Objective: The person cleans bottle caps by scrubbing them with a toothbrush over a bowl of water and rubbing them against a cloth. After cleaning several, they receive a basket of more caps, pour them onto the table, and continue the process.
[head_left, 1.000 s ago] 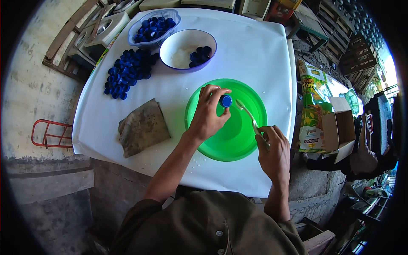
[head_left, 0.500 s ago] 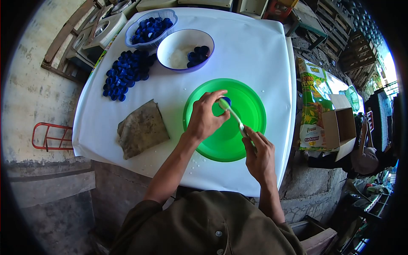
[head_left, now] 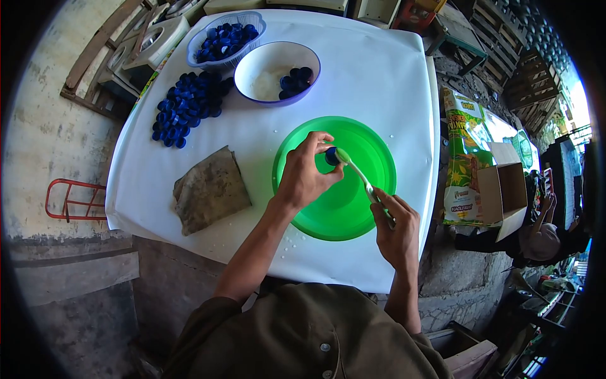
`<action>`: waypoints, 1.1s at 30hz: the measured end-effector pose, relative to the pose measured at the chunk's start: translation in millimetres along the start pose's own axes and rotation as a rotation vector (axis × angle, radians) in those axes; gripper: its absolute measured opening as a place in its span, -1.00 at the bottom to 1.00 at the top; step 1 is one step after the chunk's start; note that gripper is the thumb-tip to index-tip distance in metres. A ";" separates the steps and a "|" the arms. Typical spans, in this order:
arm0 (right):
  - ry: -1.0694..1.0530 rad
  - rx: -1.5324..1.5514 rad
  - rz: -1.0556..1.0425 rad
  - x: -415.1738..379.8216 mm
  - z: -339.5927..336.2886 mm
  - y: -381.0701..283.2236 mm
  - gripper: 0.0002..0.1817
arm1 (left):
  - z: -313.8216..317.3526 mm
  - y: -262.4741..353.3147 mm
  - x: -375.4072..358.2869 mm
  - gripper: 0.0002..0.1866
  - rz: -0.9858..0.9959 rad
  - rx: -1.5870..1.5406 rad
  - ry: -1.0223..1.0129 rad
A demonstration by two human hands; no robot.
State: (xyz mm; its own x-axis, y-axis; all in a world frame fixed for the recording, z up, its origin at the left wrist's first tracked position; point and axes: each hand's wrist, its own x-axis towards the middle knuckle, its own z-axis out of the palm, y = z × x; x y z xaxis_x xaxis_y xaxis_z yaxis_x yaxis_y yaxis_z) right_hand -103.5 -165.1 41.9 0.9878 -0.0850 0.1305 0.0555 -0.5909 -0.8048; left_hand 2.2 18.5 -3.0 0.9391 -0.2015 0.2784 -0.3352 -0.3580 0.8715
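Note:
Over the green basin (head_left: 297, 218), my left hand (head_left: 305, 174) pinches a blue bottle cap (head_left: 331, 156) between thumb and fingers. My right hand (head_left: 398, 230) grips the handle of a white and green toothbrush (head_left: 360, 174), its bristle head up against the cap's open side. Beyond the basin stands a white bowl with a purple rim (head_left: 252, 63), holding a few blue caps (head_left: 295, 82) and something whitish at its bottom. A light-blue basket (head_left: 192, 54) full of blue caps is behind it, and a pile of blue caps (head_left: 183, 110) lies on the table nearby.
A grey-brown cloth (head_left: 211, 189) lies on the white table (head_left: 366, 69) left of the basin. White droplets dot the surface. Off the right edge are a cardboard box (head_left: 505, 192), a printed sack (head_left: 461, 151) and a seated person (head_left: 540, 243). A red metal frame (head_left: 76, 201) stands at left.
My right hand has shifted right with the toothbrush, drawing its head to the cap's right side. The cap has turned in my left hand, so more of its blue side shows.

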 end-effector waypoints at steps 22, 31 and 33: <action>0.040 -0.067 0.041 3.4 -13.4 10.0 -0.73 | -1.9 -2.0 1.1 -0.58 0.131 0.226 0.034; 0.063 -0.076 0.050 0.2 -16.4 9.4 -0.73 | -0.5 -1.7 0.2 -0.65 0.135 0.320 -0.063; 0.080 -0.070 0.043 -0.4 -16.2 8.1 -0.72 | -4.8 3.0 2.2 -0.67 0.142 0.318 -0.054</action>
State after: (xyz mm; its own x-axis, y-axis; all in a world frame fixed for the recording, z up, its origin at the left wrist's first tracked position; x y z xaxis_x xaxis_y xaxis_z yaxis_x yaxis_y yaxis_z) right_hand -105.8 -182.9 44.6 0.9740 -0.1740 0.1450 0.0001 -0.6400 -0.7684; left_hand 3.7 21.4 2.2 0.8790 -0.3142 0.3587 -0.4768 -0.5876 0.6538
